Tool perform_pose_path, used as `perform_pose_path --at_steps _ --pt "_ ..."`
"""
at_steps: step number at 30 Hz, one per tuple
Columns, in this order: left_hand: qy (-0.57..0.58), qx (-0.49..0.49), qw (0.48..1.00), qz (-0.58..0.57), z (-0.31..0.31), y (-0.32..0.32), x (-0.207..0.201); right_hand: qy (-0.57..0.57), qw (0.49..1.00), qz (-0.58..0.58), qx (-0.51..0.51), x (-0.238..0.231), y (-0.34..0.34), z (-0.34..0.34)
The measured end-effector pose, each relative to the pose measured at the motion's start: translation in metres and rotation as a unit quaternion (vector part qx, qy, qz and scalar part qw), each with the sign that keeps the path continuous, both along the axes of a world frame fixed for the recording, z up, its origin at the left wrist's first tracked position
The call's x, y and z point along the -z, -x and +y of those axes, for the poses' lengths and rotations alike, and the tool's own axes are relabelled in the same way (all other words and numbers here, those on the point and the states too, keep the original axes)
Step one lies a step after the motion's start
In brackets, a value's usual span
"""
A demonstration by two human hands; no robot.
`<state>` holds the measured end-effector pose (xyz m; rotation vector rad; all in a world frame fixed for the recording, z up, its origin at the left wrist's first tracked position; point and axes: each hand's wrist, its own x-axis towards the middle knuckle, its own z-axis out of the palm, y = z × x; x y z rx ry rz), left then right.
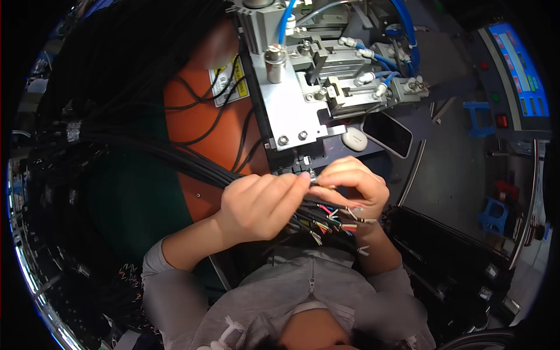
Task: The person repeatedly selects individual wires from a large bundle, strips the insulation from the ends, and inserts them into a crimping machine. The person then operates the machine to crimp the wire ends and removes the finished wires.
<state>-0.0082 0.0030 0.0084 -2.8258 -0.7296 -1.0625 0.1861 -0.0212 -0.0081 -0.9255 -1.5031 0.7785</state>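
My left hand (pixel 259 207) and my right hand (pixel 353 186) meet just below the grey metal machine (pixel 291 111). Both pinch the end of a thin wire (pixel 312 178) right at the machine's small black slot. A thick bundle of black cables (pixel 175 157) runs in from the left and passes under my left hand. Below my fingers the cable ends fan out into several coloured stripped wires (pixel 335 219) in red, green, yellow and white.
An orange panel (pixel 198 122) with a yellow warning label lies left of the machine. A dark phone (pixel 388 133) and a small white case (pixel 354 139) rest to its right. Blue air hoses (pixel 402 35) loop above. A control panel with a blue screen (pixel 519 64) is far right.
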Motion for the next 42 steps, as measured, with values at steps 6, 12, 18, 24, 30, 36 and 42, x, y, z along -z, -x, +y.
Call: perform_pose_path --at_steps 6,12,18,24,30,36,42 --pt "0.028 -0.03 0.997 -0.068 0.001 -0.008 0.003 -0.009 0.989 0.146 -0.01 0.01 0.013 0.008" --pt "0.043 -0.035 0.996 -0.067 0.001 -0.006 0.007 0.067 0.994 0.084 -0.033 0.005 0.008 0.009" --pt "0.047 -0.06 0.997 -0.022 -0.002 -0.006 0.008 -0.02 0.99 -0.074 0.117 0.003 0.014 0.005" --pt "0.045 -0.057 0.997 0.011 -0.003 -0.004 0.01 0.188 0.98 -0.071 -0.005 -0.004 -0.005 0.007" --pt "0.028 -0.046 0.998 0.021 -0.002 -0.006 0.014 0.226 0.972 0.019 -0.054 0.013 -0.019 0.006" --pt "0.047 -0.057 0.996 0.051 -0.004 -0.007 0.019 0.108 0.981 -0.14 0.074 0.012 -0.002 0.01" --pt "0.07 -0.082 0.99 0.09 -0.004 -0.012 0.017 0.07 0.973 -0.2 0.094 0.02 0.004 0.014"
